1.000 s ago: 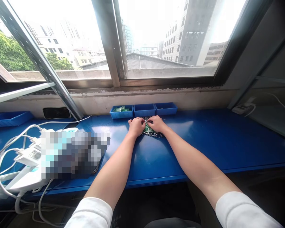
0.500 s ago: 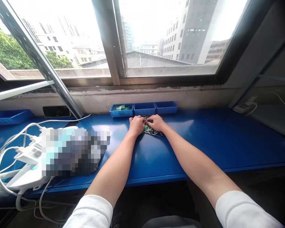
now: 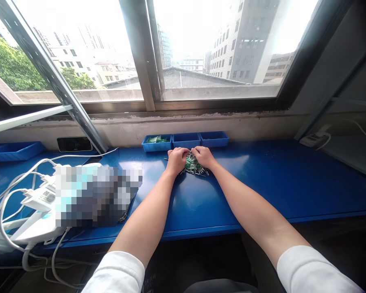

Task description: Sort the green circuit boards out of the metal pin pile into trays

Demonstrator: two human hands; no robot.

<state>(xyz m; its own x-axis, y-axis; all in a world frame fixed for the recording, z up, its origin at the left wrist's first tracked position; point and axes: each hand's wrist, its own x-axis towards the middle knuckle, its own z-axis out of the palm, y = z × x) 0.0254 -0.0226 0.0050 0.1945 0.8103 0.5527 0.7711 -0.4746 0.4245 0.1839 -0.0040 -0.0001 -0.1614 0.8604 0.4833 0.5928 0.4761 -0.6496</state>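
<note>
A pile of small dark and silvery metal pins or screws [image 3: 198, 171] lies on the blue tabletop, mixed with small green pieces [image 3: 191, 163], perhaps bagged. My left hand [image 3: 178, 159] is at the left side of the pile, fingers bent and pinched toward the middle. Opposite it, my right hand [image 3: 203, 157] has thumb and forefinger closed over the pile's far part. The fingertips of both hands nearly meet. Whatever is between them is too small to make out.
Behind the pile stand three joined blue bins; the left bin [image 3: 156, 148] holds green pieces in clear plastic. On the left are a white power strip [image 3: 36, 228] with cables, a pixelated object [image 3: 97, 195], a dark phone-like device [image 3: 74, 144] and a metal post [image 3: 79, 114].
My fingertips have shifted slightly up and apart, showing more of the green pieces and pins. The camera view has moved a little.
</note>
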